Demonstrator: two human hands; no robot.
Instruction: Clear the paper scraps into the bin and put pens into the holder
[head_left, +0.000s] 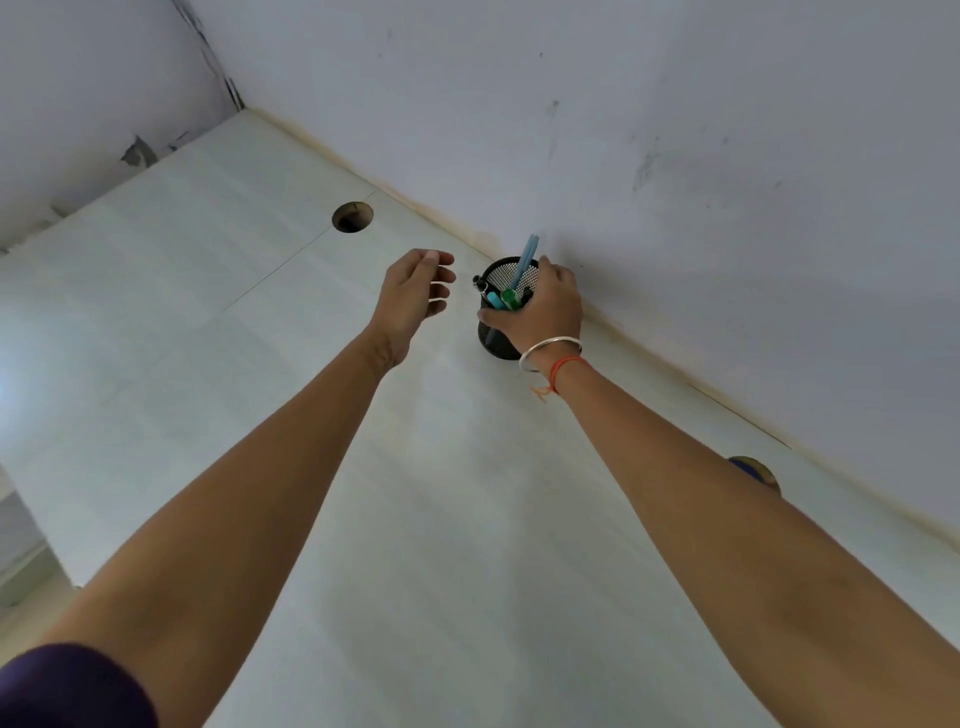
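Observation:
A black mesh pen holder (493, 338) stands on the white desk (415, 519) against the wall. Several pens (506, 299) stick out of it: a tall light-blue one, a teal one, a green one and dark ones. My right hand (545, 306) is wrapped over the holder's rim, thumb on the near side and fingers on the far side. My left hand (415, 291) hovers just left of the holder, fingers relaxed and spread, holding nothing and not touching it. No paper scraps or bin are in view.
A round cable hole (352, 216) is cut in the desk at the back left. A second cable hole (756, 470) shows partly behind my right forearm. The wall runs close behind the holder. The desk's left edge drops off at the lower left.

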